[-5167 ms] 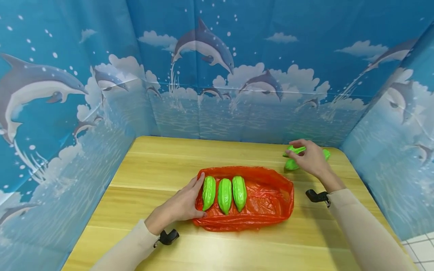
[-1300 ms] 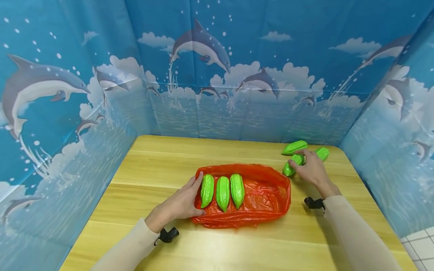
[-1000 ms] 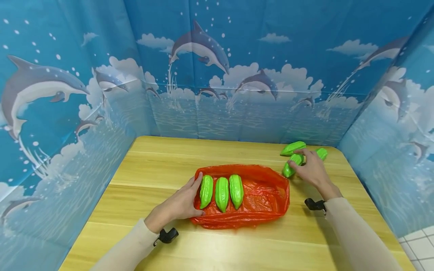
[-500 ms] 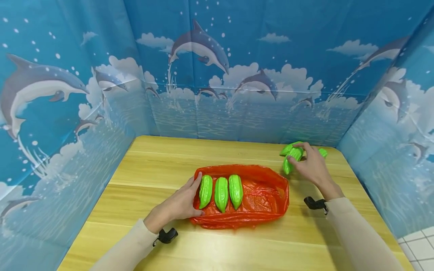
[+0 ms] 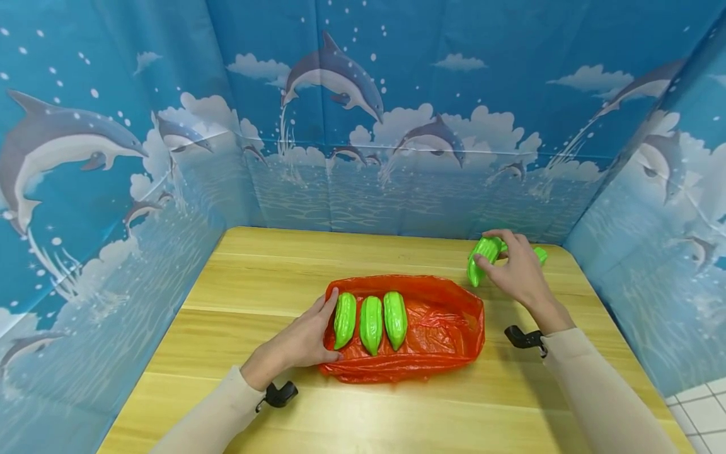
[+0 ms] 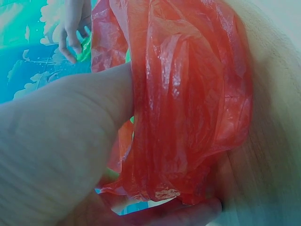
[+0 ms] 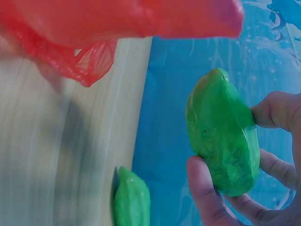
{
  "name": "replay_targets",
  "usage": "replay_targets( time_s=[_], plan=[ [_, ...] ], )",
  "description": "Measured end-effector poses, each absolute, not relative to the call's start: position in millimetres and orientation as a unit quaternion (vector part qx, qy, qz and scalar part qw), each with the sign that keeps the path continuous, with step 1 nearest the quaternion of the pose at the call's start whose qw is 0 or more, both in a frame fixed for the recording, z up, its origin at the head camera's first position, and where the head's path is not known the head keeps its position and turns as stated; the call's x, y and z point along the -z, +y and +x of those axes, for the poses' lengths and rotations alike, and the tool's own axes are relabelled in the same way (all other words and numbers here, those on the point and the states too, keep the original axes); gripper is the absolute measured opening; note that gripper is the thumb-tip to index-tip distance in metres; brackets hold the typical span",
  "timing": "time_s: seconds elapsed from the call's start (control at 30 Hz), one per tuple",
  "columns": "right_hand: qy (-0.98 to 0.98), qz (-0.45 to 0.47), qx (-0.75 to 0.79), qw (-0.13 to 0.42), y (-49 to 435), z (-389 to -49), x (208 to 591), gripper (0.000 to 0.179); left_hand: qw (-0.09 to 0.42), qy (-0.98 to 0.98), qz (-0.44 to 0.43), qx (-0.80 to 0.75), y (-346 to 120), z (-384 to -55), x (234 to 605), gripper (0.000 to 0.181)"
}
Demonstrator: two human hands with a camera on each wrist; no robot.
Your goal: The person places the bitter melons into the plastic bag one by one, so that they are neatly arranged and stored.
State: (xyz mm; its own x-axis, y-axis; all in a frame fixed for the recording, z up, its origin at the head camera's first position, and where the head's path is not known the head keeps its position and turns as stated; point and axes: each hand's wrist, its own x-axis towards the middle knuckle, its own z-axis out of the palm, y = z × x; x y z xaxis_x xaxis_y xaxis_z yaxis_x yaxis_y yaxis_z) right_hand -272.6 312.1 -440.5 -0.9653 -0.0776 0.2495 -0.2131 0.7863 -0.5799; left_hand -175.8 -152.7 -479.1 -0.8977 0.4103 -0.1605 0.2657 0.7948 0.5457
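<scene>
Bright green, ridged bitter melons with pointed tips are split between an open red plastic bag [image 5: 442, 321] and the table's back right. Three melons lie side by side in the bag: a left one [image 5: 345, 320], a middle one [image 5: 371, 325] and a right one [image 5: 395, 320]. My left hand [image 5: 303, 337] holds the bag's left end, thumb at the front rim. Between thumb and fingers my right hand [image 5: 516, 271] grips another bitter melon [image 7: 223, 136], raised with its tip pointing down-left in the head view. Behind it, partly hidden, are a further melon [image 5: 541, 254] and a green edge of another.
A light wooden table [image 5: 249, 271] carries everything. Blue dolphin-printed curtains [image 5: 363, 183] enclose its back and both sides. In the right wrist view a melon [image 7: 131, 202] lies near the table's edge. White floor tiles [image 5: 703, 407] show at the lower right.
My right hand has taken hold of a bitter melon from the back-right group and lifted it slightly up and left. The left hand and the bag have stayed put.
</scene>
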Motion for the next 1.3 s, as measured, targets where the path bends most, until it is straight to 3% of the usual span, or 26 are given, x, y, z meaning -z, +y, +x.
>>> replay_targets(
  time_s=[0.6,1.3],
  plan=[
    [-0.934,0.121,-0.313,0.124,288,-258,420,0.056,0.138,0.938,0.175,-0.265,-153,-179,479,0.136],
    [-0.934,0.153,-0.311,0.092,258,-245,407,0.054,0.139,0.937,0.176,-0.269,-153,-182,478,0.136]
  ],
)
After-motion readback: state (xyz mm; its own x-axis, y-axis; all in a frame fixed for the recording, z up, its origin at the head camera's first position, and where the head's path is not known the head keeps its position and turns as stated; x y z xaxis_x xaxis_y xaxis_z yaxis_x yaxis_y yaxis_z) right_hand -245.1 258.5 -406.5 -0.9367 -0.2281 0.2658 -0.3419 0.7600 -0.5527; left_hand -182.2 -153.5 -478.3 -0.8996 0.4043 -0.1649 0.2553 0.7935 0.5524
